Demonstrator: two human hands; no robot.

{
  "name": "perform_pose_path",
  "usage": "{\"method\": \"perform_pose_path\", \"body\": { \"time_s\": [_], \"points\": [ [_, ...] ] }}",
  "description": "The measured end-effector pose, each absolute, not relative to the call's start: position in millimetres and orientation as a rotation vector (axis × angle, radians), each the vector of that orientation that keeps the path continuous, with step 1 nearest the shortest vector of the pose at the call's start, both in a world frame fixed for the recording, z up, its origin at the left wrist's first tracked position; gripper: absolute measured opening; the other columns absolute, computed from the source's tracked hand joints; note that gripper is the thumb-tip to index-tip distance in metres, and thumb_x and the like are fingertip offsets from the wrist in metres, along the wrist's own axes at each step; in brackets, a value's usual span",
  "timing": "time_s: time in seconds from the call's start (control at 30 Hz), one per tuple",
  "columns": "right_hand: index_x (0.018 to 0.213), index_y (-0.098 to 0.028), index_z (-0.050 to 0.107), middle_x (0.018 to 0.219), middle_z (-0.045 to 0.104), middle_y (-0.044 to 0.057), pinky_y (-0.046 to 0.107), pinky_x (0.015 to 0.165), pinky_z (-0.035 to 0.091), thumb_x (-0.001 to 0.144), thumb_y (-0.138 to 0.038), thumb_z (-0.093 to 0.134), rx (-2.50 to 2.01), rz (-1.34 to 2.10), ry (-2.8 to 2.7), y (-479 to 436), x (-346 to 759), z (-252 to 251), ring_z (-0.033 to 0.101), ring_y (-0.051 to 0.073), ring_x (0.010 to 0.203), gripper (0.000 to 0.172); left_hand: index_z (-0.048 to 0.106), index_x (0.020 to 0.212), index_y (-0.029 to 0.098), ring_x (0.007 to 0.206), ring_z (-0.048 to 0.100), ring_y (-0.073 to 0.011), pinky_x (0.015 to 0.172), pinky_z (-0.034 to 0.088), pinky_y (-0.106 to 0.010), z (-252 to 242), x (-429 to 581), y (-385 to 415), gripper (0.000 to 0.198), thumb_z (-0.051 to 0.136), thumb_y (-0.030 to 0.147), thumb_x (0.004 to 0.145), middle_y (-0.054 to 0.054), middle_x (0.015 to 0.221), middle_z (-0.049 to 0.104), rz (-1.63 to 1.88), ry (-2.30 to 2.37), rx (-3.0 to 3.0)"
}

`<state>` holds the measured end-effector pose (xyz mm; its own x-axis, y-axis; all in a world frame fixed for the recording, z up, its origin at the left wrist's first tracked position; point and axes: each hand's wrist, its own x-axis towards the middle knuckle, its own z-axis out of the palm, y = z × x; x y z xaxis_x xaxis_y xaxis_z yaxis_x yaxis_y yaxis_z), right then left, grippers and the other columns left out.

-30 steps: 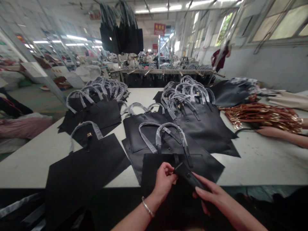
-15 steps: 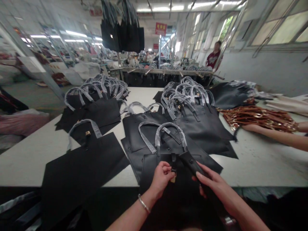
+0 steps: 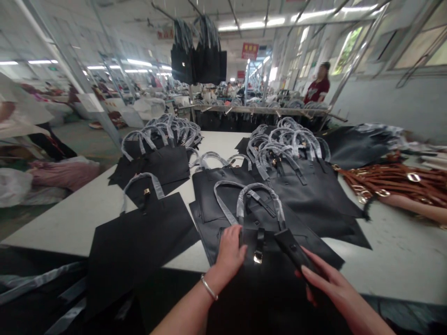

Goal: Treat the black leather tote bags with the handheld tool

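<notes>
A black handbag [image 3: 254, 288] lies in front of me, its handle [image 3: 260, 188] wrapped in clear plastic. A short strap with a gold clasp [image 3: 258, 257] hangs at its top middle. My left hand [image 3: 230, 249], a silver bangle at the wrist, curls over the bag's top edge beside the handle base; its fingertips are partly hidden. In my right hand [image 3: 319, 274] is a long black piece [image 3: 289, 244] with a squared end and a small stud, gripped between thumb and fingers. Whether that piece belongs to the bag I cannot tell.
More black bags [image 3: 300, 186] are stacked on the white table [image 3: 59, 218], with a single bag [image 3: 143, 237] at left. Another person's arm [image 3: 415, 207] touches brown straps [image 3: 394, 179] at right. Bags hang from a rack [image 3: 199, 60]; a person [image 3: 317, 88] stands behind.
My left hand has left the gold clasp and moved to the bag's top edge left of it. My right hand keeps its grip. The view has swung left.
</notes>
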<state>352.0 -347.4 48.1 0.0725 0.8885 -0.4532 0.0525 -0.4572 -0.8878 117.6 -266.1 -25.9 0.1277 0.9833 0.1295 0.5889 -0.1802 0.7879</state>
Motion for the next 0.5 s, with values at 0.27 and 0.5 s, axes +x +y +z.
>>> {"method": "perform_pose_path", "body": {
  "time_s": [0.27,0.5],
  "points": [
    [0.143,-0.017,0.034,0.084,0.069,0.005,0.025,0.046,0.046,0.071,-0.053,0.072,-1.633,1.393,-0.758,-380.8,372.0,33.9,0.057,0.014,0.051,0.089,0.057,0.097,0.015,0.102,0.048,-0.0314,0.087,0.037,-0.039,-14.3,75.8,-230.2,0.055,0.078,0.052,0.063,-0.012,0.105,0.054,0.238,1.809,2.305],
    [0.143,-0.017,0.032,0.081,0.068,0.004,0.022,0.044,0.044,0.073,-0.051,0.072,-1.648,1.299,-0.63,-403.8,388.5,19.2,0.057,0.013,0.049,0.087,0.056,0.084,0.017,0.093,0.053,-0.027,0.079,0.04,-0.033,-16.1,66.0,-224.5,0.044,0.076,0.051,0.065,-0.008,0.094,0.056,0.176,1.717,2.353]
  ]
}}
